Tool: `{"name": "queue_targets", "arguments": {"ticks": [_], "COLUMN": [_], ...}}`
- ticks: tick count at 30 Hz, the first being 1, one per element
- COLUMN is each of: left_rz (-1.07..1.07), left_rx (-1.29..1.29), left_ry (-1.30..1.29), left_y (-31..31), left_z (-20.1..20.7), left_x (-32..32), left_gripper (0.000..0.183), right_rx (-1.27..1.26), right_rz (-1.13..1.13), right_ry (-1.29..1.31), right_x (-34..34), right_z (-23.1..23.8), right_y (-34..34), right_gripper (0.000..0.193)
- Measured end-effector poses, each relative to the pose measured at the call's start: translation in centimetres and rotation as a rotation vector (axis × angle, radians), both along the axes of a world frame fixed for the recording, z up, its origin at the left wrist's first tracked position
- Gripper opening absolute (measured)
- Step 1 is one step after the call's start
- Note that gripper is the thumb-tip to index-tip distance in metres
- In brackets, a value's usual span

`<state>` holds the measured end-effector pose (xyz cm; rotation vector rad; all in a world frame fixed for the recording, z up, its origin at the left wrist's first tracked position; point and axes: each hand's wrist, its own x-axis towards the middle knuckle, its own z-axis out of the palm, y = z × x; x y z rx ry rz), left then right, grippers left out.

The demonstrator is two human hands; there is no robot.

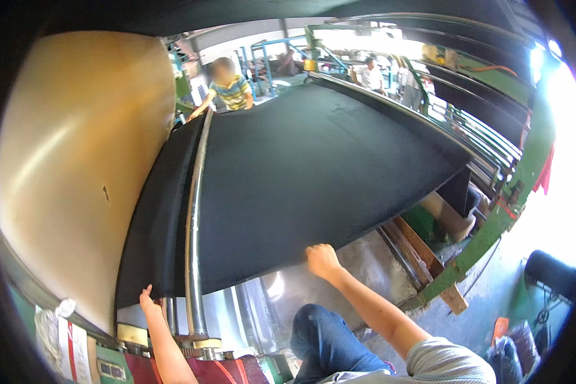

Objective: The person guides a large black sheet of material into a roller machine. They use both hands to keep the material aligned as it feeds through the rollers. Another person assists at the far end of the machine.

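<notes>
The black sheet [326,173] spreads either side of a metal roller [197,217]. The right hand [322,260] grips its near edge, fingers closed; the left hand [148,301] touches that edge, grip unclear. Dark plastic bags [522,342] sit lower right, contents indiscernible.

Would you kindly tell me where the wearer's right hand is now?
In the head view, the right hand is below and right of centre, at the near edge of the black sheet.
</notes>
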<state>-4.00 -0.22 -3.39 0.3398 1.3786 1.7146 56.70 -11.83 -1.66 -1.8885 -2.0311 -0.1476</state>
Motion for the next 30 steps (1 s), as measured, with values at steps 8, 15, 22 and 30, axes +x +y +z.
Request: {"name": "queue_targets", "arguments": {"ticks": [8,15,22,30], "left_rz": [-0.051,0.032,0.044,0.081], "left_rx": [0.003,0.064,-0.087,-0.094], "left_ry": [-0.029,-0.064,-0.038,-0.029], "left_y": [-0.4,-1.0,-1.2,-2.1], "left_z": [0.4,0.2,2.2,3.4], "left_x": [-0.3,-0.6,2.3,4.0], "left_gripper": [0.036,0.028,0.032,0.03], "right_rx": [-0.03,-0.064,-0.013,0.22], "right_rz": [0.112,0.179,0.25,0.447], "right_ry": [0.039,0.068,0.1,0.172], "right_x": [-5.0,-9.6,-12.4,-6.5], "right_z": [-1.6,-0.5,-0.7,3.4], "right_y": [0.0,0.0,0.5,0.5], "right_gripper": [0.014,0.013,0.008,0.019]}}
